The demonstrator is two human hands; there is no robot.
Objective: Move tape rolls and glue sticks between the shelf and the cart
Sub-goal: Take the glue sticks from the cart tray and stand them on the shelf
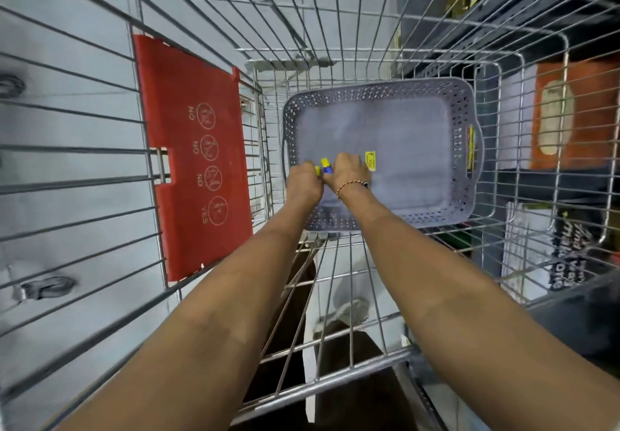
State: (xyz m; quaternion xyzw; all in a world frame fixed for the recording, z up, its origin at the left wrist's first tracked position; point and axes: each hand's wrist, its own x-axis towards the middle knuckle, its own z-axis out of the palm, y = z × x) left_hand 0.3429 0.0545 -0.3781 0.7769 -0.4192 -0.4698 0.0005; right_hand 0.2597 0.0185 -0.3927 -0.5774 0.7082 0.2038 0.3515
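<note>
I look down into a wire shopping cart [369, 279]. A grey perforated plastic basket [469, 108] lies on its floor. Both my hands reach into the basket's near left corner. My left hand [303, 184] is closed around a glue stick, of which only a yellow end [317, 170] shows. My right hand [347, 170], with a bead bracelet on the wrist, grips a yellow and blue glue stick [326, 165]. The two hands touch each other. A yellow sticker [370, 160] lies on the basket floor just right of my right hand. No tape rolls are in view.
The cart's red child-seat flap [194, 155] with warning icons stands at the left. Dark shelving [536, 28] with orange packaging [577, 112] and printed goods [570, 256] runs along the right, outside the cart wires. Grey floor shows beneath.
</note>
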